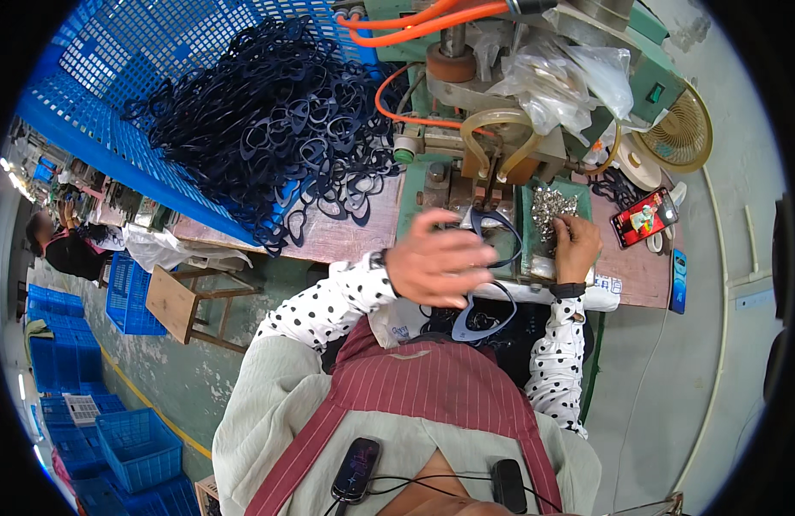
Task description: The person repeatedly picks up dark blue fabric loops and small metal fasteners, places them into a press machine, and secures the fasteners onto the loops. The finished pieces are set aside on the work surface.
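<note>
My left hand (440,260) is beside the machine's working spot, its fingers spread and a little blurred, with nothing gripped. Next to it, a dark blue looped strap (516,244) lies at the machine's small fixture, and a paler blue loop (482,325) hangs over my lap. My right hand (578,248) reaches into a green tray (584,196) of small shiny metal pieces (552,205). Its thumb and fingertips are pinched together at the edge of the pile; what they hold is too small to make out.
A large blue basket (96,138) heaped with dark blue looped straps (277,112) stands at the left. The green machine (643,86) carries orange hoses (423,26) and plastic bags. A phone (645,217), a fan (683,129) and a wooden stool (175,305) are nearby; another person sits far left.
</note>
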Demonstrator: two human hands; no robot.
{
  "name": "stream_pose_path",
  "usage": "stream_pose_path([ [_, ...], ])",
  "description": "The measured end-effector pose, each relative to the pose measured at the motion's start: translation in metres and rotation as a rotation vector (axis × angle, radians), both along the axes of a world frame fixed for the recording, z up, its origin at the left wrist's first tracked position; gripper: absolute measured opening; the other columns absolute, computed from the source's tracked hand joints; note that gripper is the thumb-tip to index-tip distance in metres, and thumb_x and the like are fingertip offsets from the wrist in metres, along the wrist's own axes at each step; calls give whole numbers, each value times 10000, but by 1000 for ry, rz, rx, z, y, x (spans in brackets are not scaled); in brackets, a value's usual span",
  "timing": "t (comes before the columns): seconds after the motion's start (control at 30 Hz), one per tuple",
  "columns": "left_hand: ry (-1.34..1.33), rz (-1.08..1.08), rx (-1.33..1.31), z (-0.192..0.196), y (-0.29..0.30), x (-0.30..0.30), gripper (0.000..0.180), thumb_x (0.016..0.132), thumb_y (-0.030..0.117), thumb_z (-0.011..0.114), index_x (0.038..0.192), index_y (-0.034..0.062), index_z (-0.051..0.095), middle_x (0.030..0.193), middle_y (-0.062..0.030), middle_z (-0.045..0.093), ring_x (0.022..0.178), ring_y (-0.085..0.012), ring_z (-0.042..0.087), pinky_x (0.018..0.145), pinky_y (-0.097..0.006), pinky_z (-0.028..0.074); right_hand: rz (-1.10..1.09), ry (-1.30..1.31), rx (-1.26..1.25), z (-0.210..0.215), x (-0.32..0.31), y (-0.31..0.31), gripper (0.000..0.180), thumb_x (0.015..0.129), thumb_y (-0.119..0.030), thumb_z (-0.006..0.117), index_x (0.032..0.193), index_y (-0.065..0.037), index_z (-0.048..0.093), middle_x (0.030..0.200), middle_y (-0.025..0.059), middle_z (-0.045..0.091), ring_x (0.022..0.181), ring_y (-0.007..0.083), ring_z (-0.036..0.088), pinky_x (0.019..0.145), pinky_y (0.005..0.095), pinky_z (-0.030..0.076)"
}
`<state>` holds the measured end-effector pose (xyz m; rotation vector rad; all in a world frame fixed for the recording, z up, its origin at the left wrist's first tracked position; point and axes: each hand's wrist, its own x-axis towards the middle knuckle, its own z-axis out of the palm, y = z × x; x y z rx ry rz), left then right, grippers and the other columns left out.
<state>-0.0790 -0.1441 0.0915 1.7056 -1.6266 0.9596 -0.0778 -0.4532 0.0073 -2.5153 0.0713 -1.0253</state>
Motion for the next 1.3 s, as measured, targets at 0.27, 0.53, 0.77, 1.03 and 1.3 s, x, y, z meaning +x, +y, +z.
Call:
stream_pose_path([
  [0.27, 481, 1465, 309, -95, 58, 88, 366, 803, 287, 699, 1159, 209, 662, 1074, -108, 571, 931, -310, 577, 723, -450, 460, -117, -20, 21, 1, -2, 6, 84, 836, -189, 702, 885, -122, 693, 776, 81, 641, 771, 307, 587, 744, 428, 417],
  [0.53, 485, 1306, 376, -139, 80, 106, 242, 826, 133, 584, 1060, 150, 639, 1029, -132, 594, 834, -346, 606, 708, -456, 498, -146, -20, 128, -3, 2, -1, 92, 864, -156, 656, 923, -86, 644, 811, 100, 670, 804, 310, 617, 739, 430, 426],
  [0.77, 533, 862, 326, -98, 142, 50, 218, 800, 14, 599, 1002, 73, 655, 1114, -100, 661, 949, -330, 623, 795, -397, 469, -89, 9, 190, 4, -3, 6, 80, 812, -116, 710, 885, -83, 714, 849, 108, 692, 814, 279, 625, 728, 384, 476],
  [1.03, 114, 537, -66, 8, 34, -5, 270, 749, 69, 660, 1017, 101, 648, 975, -31, 683, 850, -225, 613, 845, -426, 433, 325, 79, 695, 84, -20, 70, 181, 778, -15, 708, 947, -60, 755, 877, 81, 702, 838, 180, 608, 777, 278, 474],
  [1.3, 113, 140, -22, 14, -23, -20, 324, 775, 62, 652, 1098, 58, 658, 1018, -61, 712, 889, -225, 660, 898, -423, 479, 503, 258, 868, 109, -29, 109, 282, 758, -49, 737, 1020, -26, 635, 842, 23, 692, 656, 42, 498, 589, 203, 390],
])
